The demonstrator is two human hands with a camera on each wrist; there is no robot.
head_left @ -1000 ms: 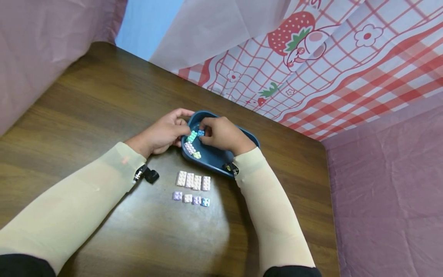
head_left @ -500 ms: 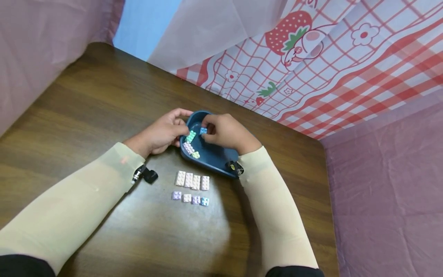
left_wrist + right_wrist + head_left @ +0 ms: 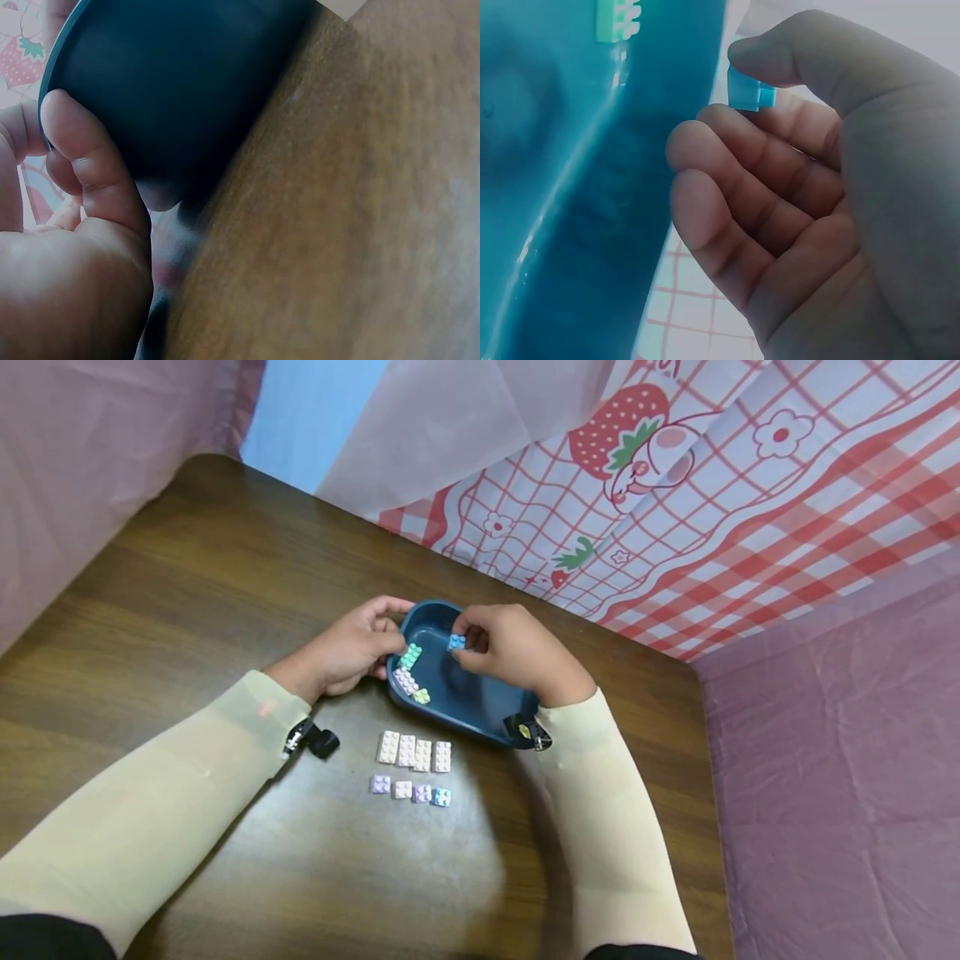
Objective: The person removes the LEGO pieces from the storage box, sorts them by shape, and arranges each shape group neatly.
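My left hand (image 3: 345, 647) grips the left end of a dark blue tray (image 3: 465, 697), its thumb (image 3: 67, 127) against the wall in the left wrist view. Between thumb and fingertips, my right hand (image 3: 521, 647) pinches a small blue toy brick (image 3: 457, 642) above the tray; the right wrist view shows the brick (image 3: 746, 91) with the other fingers loosely bent below. At the tray's left end lie a green brick (image 3: 410, 656), a pale pink brick (image 3: 406, 682) and a small yellow-green brick (image 3: 422, 696).
In front of the tray, several long pale bricks (image 3: 422, 755) form a row on the wooden table (image 3: 315, 860). A second row nearer me has small square bricks, among them a lilac one (image 3: 381, 784) and a blue one (image 3: 442, 797). A strawberry-print cloth (image 3: 570, 502) hangs behind.
The right hand has shifted to the right over the tray, carrying the blue brick away from the green one. My left hand keeps its hold on the tray's end.
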